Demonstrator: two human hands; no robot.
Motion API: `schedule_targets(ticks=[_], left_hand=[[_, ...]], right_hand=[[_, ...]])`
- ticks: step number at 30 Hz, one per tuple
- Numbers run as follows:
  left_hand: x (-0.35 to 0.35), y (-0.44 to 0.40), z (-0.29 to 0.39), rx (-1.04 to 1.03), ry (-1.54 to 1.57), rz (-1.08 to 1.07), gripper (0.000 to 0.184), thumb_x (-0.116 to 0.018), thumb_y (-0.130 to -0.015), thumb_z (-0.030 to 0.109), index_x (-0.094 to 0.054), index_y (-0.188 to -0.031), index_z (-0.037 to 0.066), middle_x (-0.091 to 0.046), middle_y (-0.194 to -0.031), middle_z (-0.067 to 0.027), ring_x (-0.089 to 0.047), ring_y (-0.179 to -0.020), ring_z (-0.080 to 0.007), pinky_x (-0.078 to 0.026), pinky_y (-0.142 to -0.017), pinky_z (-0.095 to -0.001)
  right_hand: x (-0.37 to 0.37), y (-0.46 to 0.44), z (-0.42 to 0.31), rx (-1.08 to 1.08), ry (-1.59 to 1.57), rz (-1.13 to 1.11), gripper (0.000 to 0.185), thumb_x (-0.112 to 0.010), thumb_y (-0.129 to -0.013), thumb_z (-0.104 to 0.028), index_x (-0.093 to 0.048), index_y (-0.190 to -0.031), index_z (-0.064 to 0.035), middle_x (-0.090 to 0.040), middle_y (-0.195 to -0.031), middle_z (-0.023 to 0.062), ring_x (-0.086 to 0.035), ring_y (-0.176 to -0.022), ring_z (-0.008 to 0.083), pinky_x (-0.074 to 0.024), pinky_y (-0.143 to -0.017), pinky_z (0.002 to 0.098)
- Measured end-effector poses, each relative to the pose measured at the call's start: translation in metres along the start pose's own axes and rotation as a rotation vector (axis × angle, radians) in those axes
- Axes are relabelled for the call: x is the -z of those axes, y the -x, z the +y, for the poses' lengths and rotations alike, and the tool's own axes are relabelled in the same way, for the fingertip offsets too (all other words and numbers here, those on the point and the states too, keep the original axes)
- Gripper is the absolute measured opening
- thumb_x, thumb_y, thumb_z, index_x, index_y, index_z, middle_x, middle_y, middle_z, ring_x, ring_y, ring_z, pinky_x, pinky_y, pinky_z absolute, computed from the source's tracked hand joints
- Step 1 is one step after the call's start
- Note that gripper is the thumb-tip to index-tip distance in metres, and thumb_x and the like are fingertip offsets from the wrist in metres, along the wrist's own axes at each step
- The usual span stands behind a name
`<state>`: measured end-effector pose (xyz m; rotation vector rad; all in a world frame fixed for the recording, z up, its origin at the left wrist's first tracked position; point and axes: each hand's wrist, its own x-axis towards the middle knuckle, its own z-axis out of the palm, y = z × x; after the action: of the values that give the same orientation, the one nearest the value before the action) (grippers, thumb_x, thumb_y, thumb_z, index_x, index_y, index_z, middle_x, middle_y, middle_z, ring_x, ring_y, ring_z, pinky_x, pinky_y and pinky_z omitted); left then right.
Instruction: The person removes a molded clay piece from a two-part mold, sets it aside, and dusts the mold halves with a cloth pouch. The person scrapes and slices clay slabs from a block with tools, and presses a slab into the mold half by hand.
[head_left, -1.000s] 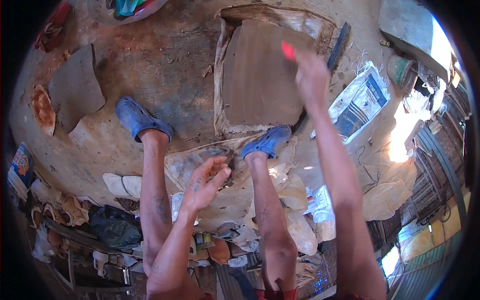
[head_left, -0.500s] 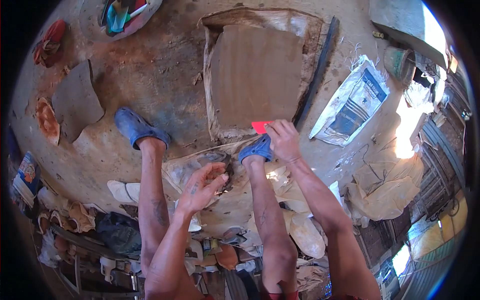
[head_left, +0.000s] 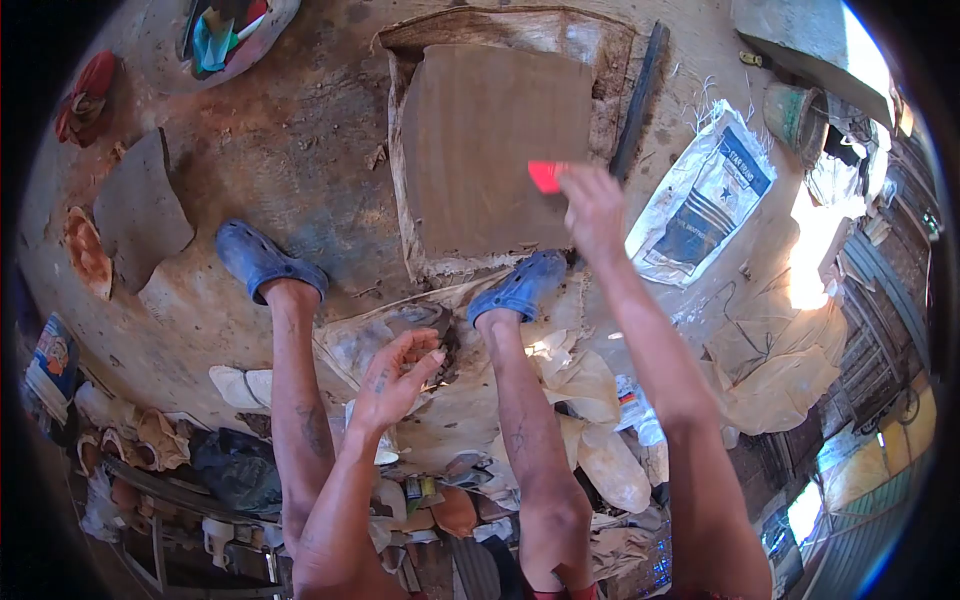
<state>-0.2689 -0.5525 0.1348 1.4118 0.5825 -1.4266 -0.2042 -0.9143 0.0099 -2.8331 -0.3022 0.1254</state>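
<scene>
Gripping red scraper (head_left: 544, 177) in right hand (head_left: 597, 208) over clay slab (head_left: 485, 140); dangling loose, unclenched left hand (head_left: 391, 385) between legs (head_left: 297, 400).

hands (head_left: 390, 385) (head_left: 597, 210) 2 | red tool (head_left: 543, 177) 1 | flat slabs (head_left: 480, 140) (head_left: 142, 215) 2 | blue clogs (head_left: 262, 258) (head_left: 518, 287) 2 | legs (head_left: 300, 410) (head_left: 525, 420) 2

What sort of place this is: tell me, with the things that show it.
Probably a makeshift clay workshop: a smooth brown slab lies on a cloth, the right hand holds a small red tool, and a greyer sheet lies off to the left.
</scene>
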Motion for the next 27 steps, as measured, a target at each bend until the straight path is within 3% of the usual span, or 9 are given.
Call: schedule_targets(ticks=[5,9,12,15,19,21,23,27], left_hand=[[0.006,0.005,0.011,0.012,0.038,-0.02,0.045,-0.072,-0.102,0.026,-0.064,-0.137,-0.001,-0.072,-0.125,-0.01,-0.065,-0.113,-0.0162,-0.051,-0.1,-0.0332],[0.011,0.004,0.003,-0.015,0.058,-0.007,0.047,-0.074,-0.1,0.026,-0.064,-0.136,-0.001,-0.072,-0.124,-0.0124,-0.069,-0.11,-0.0194,-0.055,-0.095,-0.0351],[0.014,0.01,0.011,-0.019,0.043,-0.011,0.045,-0.071,-0.102,0.026,-0.063,-0.137,-0.001,-0.072,-0.123,-0.01,-0.065,-0.113,-0.0153,-0.052,-0.098,-0.0328],[0.018,0.013,0.014,-0.006,0.016,-0.02,0.045,-0.071,-0.103,0.027,-0.063,-0.137,-0.001,-0.072,-0.124,-0.0098,-0.065,-0.112,-0.0149,-0.051,-0.098,-0.0326],[0.027,0.015,0.023,0.002,0.047,-0.024,0.043,-0.07,-0.103,0.027,-0.063,-0.136,-0.001,-0.072,-0.124,-0.0086,-0.065,-0.111,-0.0147,-0.051,-0.098,-0.0315],[0.03,0.013,0.014,-0.016,0.153,0.012,0.041,-0.069,-0.104,0.025,-0.064,-0.136,0.0,-0.073,-0.122,-0.0063,-0.065,-0.108,-0.0131,-0.05,-0.093,-0.0292],[0.039,0.008,0.008,-0.042,0.142,0.05,0.039,-0.069,-0.104,0.024,-0.065,-0.134,-0.001,-0.072,-0.117,-0.0065,-0.065,-0.104,-0.0131,-0.052,-0.092,-0.0296],[0.056,0.005,0.02,-0.093,0.253,0.206,0.034,-0.069,-0.104,0.022,-0.066,-0.13,-0.001,-0.071,-0.109,-0.004,-0.062,-0.098,-0.0098,-0.051,-0.087,-0.0275]], right_hand=[[-0.002,0.094,-0.05,-0.115,-0.04,-0.063,0.038,-0.067,-0.073,0.004,-0.076,-0.11,-0.0015,-0.072,-0.109,0.0103,-0.068,-0.105,0.0304,-0.056,-0.091,0.0428],[0.005,0.099,-0.053,-0.19,-0.171,-0.069,0.028,-0.071,-0.079,0.001,-0.078,-0.105,-0.0001,-0.072,-0.1,0.0128,-0.069,-0.099,0.0319,-0.0563,-0.084,0.0431],[0.004,0.085,-0.056,-0.822,-0.178,0.164,0.018,-0.069,-0.089,0.001,-0.077,-0.104,-0.0003,-0.071,-0.097,0.0187,-0.068,-0.086,0.0376,-0.0545,-0.079,0.0462],[-0.025,0.087,-0.085,-0.869,-0.04,0.164,0.017,-0.07,-0.087,0.001,-0.077,-0.102,0.0005,-0.07,-0.094,0.0191,-0.068,-0.082,0.0386,-0.0544,-0.076,0.0468],[-0.038,0.049,-0.161,-0.953,-0.108,0.175,0.018,-0.07,-0.085,0.001,-0.076,-0.101,-0.0002,-0.067,-0.09,0.0171,-0.067,-0.082,0.0374,-0.0533,-0.075,0.0484],[-0.048,0.034,-0.2,-0.832,-0.164,0.112,0.024,-0.068,-0.084,0.002,-0.077,-0.106,-0.0024,-0.064,-0.088,0.0139,-0.065,-0.08,0.0341,-0.0529,-0.071,0.048],[-0.068,0.019,-0.241,-0.791,-0.196,0.212,0.023,-0.069,-0.082,0.0,-0.076,-0.104,-0.0046,-0.062,-0.086,0.0117,-0.063,-0.078,0.0324,-0.0526,-0.069,0.0464],[-0.067,0.007,-0.28,-0.794,-0.35,0.172,0.015,-0.071,-0.081,-0.001,-0.074,-0.096,-0.0051,-0.063,-0.087,0.0109,-0.063,-0.078,0.0326,-0.0527,-0.07,0.0456]])
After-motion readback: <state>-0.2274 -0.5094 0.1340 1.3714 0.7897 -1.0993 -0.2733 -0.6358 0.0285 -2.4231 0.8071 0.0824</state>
